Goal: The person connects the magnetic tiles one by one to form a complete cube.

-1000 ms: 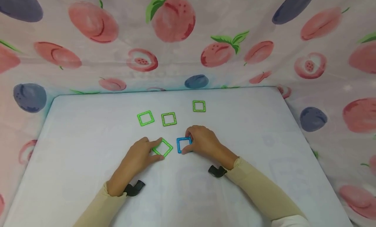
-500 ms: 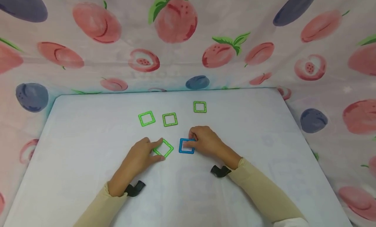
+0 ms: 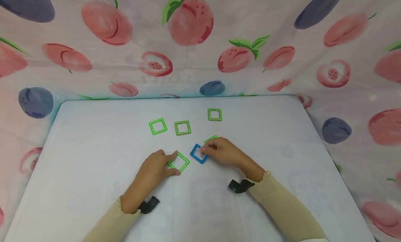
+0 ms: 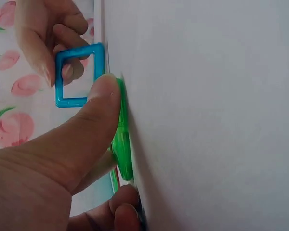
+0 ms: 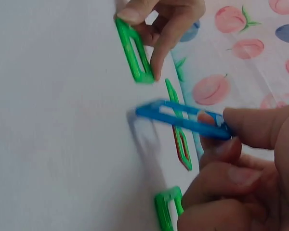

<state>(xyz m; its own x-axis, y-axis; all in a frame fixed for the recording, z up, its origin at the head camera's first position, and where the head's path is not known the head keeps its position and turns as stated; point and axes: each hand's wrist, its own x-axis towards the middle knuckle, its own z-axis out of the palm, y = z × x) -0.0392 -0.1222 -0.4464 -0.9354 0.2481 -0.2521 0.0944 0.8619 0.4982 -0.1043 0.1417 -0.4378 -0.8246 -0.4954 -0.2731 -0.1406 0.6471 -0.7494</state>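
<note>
My left hand (image 3: 151,170) pinches a green square magnetic tile (image 3: 184,157) at the table, its thumb and a finger on opposite corners. Thumb and fingers of my right hand (image 3: 227,154) grip one end of a blue square magnetic tile (image 3: 196,158). In the right wrist view the blue tile (image 5: 183,124) is tilted and held off the table, its shadow beneath. The two held tiles are close but apart in the head view. Just behind the right hand's fingers lies another green tile (image 3: 210,139), partly hidden by that hand.
Farther back on the white table (image 3: 103,148) lie three green square tiles: a left one (image 3: 151,128), a middle one (image 3: 183,133) and a right one (image 3: 214,119). A fruit-print cloth (image 3: 188,71) hangs behind the far edge and along the sides.
The blue tile has turned to a diamond angle and been raised in my right hand. A green tile formerly hidden shows behind that hand. The left hand still holds its green tile.
</note>
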